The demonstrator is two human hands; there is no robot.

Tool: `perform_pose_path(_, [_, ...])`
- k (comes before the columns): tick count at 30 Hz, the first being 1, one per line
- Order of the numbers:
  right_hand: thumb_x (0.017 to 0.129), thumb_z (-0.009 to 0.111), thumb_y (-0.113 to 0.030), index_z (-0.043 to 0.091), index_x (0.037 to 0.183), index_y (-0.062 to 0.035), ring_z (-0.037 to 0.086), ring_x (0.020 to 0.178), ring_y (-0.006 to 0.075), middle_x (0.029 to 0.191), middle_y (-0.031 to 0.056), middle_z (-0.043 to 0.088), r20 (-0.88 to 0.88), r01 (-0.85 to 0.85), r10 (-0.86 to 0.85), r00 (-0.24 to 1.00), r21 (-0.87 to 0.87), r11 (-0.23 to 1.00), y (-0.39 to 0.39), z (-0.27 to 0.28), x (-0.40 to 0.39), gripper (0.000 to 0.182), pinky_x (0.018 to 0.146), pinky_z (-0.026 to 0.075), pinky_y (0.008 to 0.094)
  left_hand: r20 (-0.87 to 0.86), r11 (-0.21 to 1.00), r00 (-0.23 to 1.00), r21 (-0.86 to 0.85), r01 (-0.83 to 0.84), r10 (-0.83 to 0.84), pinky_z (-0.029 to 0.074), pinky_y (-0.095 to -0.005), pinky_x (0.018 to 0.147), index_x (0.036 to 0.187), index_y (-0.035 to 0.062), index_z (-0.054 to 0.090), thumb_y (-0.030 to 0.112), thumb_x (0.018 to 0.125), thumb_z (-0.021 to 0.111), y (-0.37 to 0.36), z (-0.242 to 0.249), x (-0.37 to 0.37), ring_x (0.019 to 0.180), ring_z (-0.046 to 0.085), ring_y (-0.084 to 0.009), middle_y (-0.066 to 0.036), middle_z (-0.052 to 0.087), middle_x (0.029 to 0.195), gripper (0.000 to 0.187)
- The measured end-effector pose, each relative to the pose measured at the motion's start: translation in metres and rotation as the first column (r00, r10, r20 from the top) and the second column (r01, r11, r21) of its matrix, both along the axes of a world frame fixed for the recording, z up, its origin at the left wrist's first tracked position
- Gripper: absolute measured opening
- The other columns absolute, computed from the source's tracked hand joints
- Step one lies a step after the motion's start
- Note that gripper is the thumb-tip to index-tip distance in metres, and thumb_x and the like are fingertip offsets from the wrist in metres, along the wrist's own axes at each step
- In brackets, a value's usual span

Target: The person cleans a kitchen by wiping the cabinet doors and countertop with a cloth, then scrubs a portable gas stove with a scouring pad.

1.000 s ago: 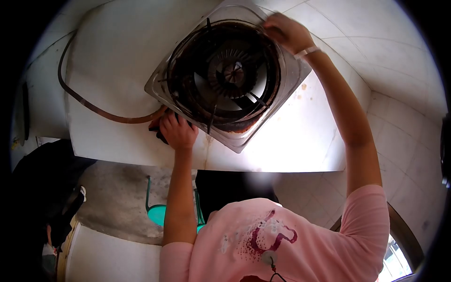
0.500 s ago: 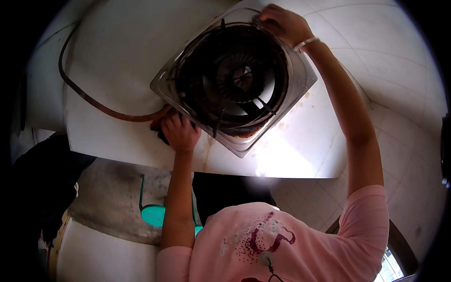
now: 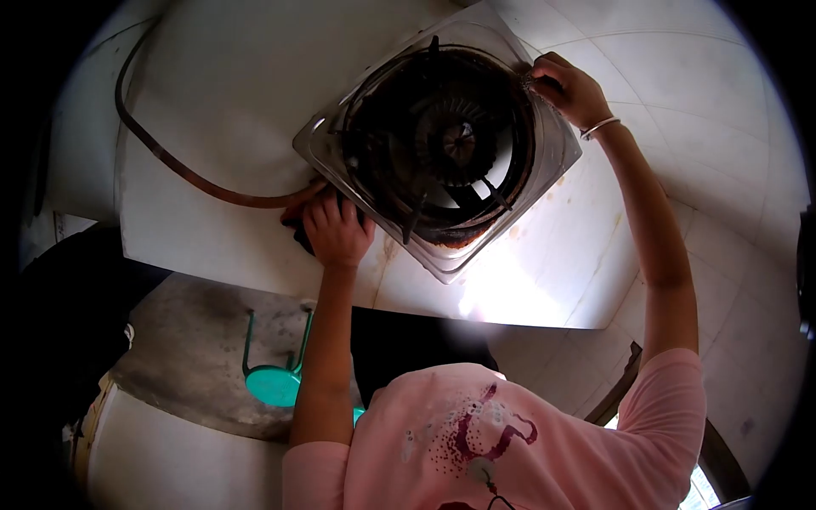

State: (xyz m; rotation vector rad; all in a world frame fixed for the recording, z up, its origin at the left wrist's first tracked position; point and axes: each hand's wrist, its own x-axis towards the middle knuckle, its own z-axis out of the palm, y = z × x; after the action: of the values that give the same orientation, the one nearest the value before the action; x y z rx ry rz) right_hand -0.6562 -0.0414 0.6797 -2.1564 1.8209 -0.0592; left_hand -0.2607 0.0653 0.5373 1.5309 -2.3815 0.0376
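Observation:
A single-burner gas stove [image 3: 455,270] sits turned cornerwise on the white counter, its metal top stained brown around the dark burner. My left hand [image 3: 338,234] is closed over a black part at the stove's near left side, where the hose ends; its fingertips are partly hidden. At the far right edge of the stove top, my right hand [image 3: 578,92] pinches a small grey steel wool scrubber [image 3: 529,82] against the metal. The scrubber is mostly covered by my fingers. A bracelet is on my right wrist.
A brown rubber hose [image 3: 183,174] curves over the counter [image 3: 229,102] to the stove. Tiled wall [image 3: 680,93] rises at the right. Below the counter's front edge stands a green stool [image 3: 272,387]. Dark cloth [image 3: 85,314] hangs at the left.
My right hand has moved right and nearer along the stove's far right edge, baring the scrubber. My left hand stays at the same part of the stove. The view has shifted slightly.

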Motion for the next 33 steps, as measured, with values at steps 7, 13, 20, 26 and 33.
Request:
perform_pose_path(7, [0.087, 0.061, -0.021, 0.057, 0.098, -0.0119, 0.062, 0.092, 0.0279, 0.101, 0.0031, 0.061, 0.017, -0.106, 0.109, 0.994, -0.103, 0.989, -0.06, -0.003, 0.053, 0.015, 0.078, 0.049, 0.0372, -0.049, 1.0, 0.999, -0.005, 0.01, -0.01, 0.039, -0.0486, 0.093, 0.102, 0.0078, 0.051, 0.047, 0.087, 0.052, 0.0, -0.001, 0.001, 0.102, 0.05, -0.0325, -0.013, 0.054, 0.115, 0.041])
perform_pose_path(13, [0.078, 0.06, -0.014, 0.058, 0.09, -0.008, 0.059, 0.087, 0.0333, 0.095, 0.0113, 0.059, 0.153, -0.251, 0.271, 0.95, -0.135, 0.958, -0.075, 0.005, 0.085, 0.014, 0.074, 0.049, 0.0423, 0.009, 1.0, 1.0, 0.012, -0.001, 0.001, 0.037, -0.0473, 0.096, 0.104, 0.0087, 0.052, 0.045, 0.086, 0.054, 0.001, 0.0, 0.001, 0.105, 0.049, -0.0313, -0.012, 0.053, 0.117, 0.041])
perform_pose_path(20, [0.087, 0.062, -0.023, 0.057, 0.098, -0.0127, 0.062, 0.092, 0.0255, 0.101, 0.0013, 0.061, -0.056, -0.097, 0.094, 0.994, -0.046, 0.994, -0.053, -0.004, 0.029, 0.015, 0.079, 0.048, 0.0364, -0.018, 1.0, 1.0, 0.027, 0.004, -0.004, 0.037, -0.0473, 0.097, 0.106, 0.0088, 0.052, 0.044, 0.084, 0.057, 0.002, -0.001, 0.002, 0.106, 0.049, -0.0308, -0.012, 0.053, 0.117, 0.042])
perform_pose_path(26, [0.087, 0.06, -0.022, 0.057, 0.097, -0.0114, 0.061, 0.091, 0.0269, 0.101, 0.0033, 0.06, -0.033, -0.071, 0.068, 0.997, -0.087, 0.994, -0.064, -0.003, 0.05, 0.014, 0.079, 0.048, 0.0366, -0.024, 1.0, 1.0, 0.026, -0.004, 0.005, 0.037, -0.0475, 0.096, 0.107, 0.0086, 0.052, 0.044, 0.084, 0.057, 0.001, -0.001, 0.001, 0.105, 0.049, -0.0309, -0.012, 0.053, 0.117, 0.042])
perform_pose_path(33, [0.082, 0.06, -0.019, 0.059, 0.091, -0.0083, 0.06, 0.087, 0.0337, 0.093, 0.0113, 0.061, 0.108, -0.2, 0.217, 0.97, -0.146, 0.969, -0.09, 0.0, 0.108, 0.014, 0.075, 0.048, 0.0423, -0.02, 1.0, 1.0, 0.007, 0.008, -0.008, 0.038, -0.0477, 0.095, 0.105, 0.008, 0.052, 0.045, 0.084, 0.055, 0.0, 0.0, 0.001, 0.104, 0.05, -0.0317, -0.013, 0.053, 0.116, 0.042])
